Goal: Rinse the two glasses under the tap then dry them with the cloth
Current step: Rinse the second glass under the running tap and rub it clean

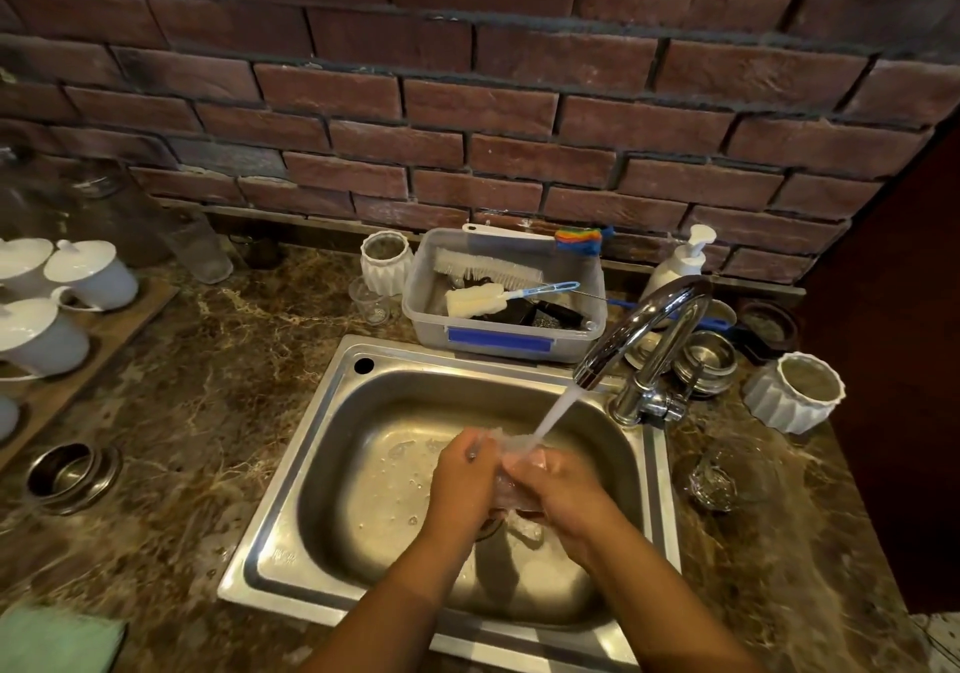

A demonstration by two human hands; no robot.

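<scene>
Over the steel sink (311,470) I hold a clear glass (511,485) between both hands. Water streams from the chrome tap (644,340) onto its rim. My left hand (465,480) grips the glass on its left side, and my right hand (558,490) wraps round it from the right. Most of the glass is hidden by my fingers. A second clear glass (719,480) lies on the marble counter right of the sink. A light green cloth (57,641) lies at the counter's front left corner.
A plastic tub (504,340) of brushes stands behind the sink, with a soap pump (680,257) and metal lids (706,360) by the tap. White ribbed pots (795,392) stand right and behind. White lidded cups (88,272) sit on a wooden tray at left.
</scene>
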